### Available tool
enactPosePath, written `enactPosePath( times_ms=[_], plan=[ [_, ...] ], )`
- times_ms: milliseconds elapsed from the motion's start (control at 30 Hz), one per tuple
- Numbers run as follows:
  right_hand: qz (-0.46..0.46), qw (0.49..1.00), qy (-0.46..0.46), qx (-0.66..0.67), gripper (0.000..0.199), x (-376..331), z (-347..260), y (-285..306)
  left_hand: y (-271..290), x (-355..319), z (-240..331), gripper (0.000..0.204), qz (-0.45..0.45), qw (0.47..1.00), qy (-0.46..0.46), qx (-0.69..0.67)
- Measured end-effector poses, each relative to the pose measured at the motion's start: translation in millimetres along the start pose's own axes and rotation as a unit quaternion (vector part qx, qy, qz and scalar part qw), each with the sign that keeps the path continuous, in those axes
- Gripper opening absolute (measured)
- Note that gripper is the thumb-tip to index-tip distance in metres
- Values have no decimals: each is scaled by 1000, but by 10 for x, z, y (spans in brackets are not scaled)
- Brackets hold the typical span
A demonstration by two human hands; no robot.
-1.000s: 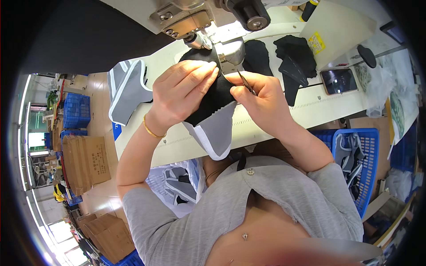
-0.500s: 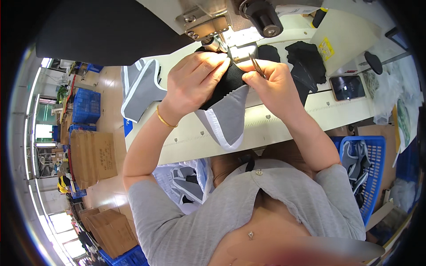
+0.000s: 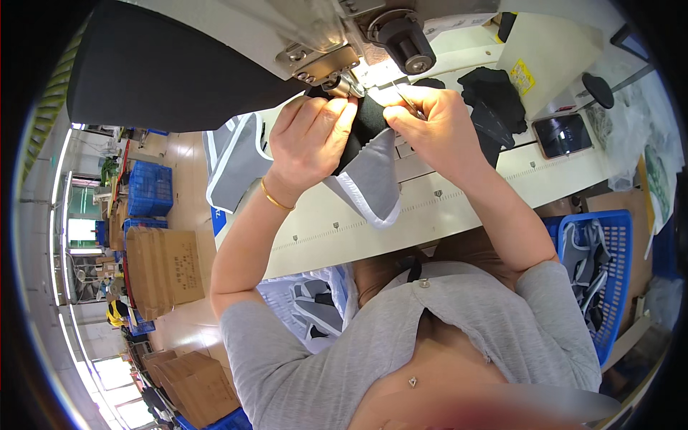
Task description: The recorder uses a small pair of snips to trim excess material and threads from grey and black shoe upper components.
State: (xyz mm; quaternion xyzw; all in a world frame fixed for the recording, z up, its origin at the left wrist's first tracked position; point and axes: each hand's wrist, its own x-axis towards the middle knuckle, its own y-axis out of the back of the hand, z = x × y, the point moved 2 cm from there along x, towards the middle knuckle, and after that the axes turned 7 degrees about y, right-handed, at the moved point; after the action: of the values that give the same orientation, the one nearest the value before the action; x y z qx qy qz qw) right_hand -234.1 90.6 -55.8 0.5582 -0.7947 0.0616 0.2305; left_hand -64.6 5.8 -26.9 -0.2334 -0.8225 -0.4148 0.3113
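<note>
A shoe-upper-like fabric piece (image 3: 373,175), grey with a white edge and a black section, hangs from the sewing machine's needle area toward the table's front edge. My left hand (image 3: 308,140) is closed, pinching its black part (image 3: 370,118) just below the presser foot (image 3: 352,87). In my right hand (image 3: 437,132) is a slim pair of metal tweezers (image 3: 409,100), tips pointing up toward the machine. That hand's thumb and forefinger are at the right edge of the black cloth; whether they also grip it I cannot tell.
Grey white-edged pieces (image 3: 240,158) lie left on the table. Black fabric pieces (image 3: 491,100) and a phone (image 3: 562,136) are at the right. The sewing machine (image 3: 322,61) overhangs my hands. A blue basket (image 3: 618,272) stands right; a lined basket (image 3: 276,294) sits below the table.
The view has shifted slightly. My left hand has moved a little away from the right hand, showing more black cloth between them. The tweezers stay in my right hand.
</note>
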Motion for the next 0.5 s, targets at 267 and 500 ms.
enactPosePath(
  times_ms=[267,500],
  plan=[
    [-16,999,5,-38,20,15,31,-36,17,-48,-48,32,-22,997,65,-33],
    [6,999,9,-35,24,29,10,41,13,-222,-231,47,-20,732,573,-369]
  ],
)
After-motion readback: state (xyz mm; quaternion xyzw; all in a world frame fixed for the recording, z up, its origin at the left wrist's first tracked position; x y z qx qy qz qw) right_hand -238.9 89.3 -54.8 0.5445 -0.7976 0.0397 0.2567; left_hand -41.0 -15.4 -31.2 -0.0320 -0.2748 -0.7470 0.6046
